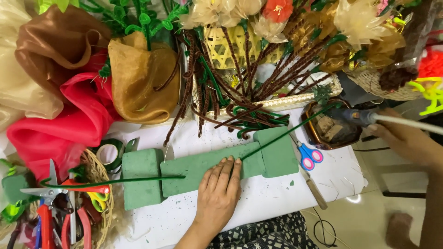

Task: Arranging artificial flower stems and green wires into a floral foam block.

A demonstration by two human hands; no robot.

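My left hand (219,193) lies flat, palm down, on a long green floral foam block (194,168) on the white table. A squarer foam block (140,177) sits against its left end and another (279,152) against its right end. My right hand (406,138) grips a glue gun (364,116) at the right. The gun's nozzle meets the far end of a thin green stem (290,129), which slants down to the foam by my left fingertips. A second green stem (115,180) lies across the left block.
A brown dish (330,129) sits under the gun, with blue-and-pink scissors (309,154) and a knife (316,189) beside the foam. At the left a woven basket (104,203) holds pliers and scissors. Fabric, a tape roll (108,153) and brown pipe-cleaner flowers (240,69) crowd the back.
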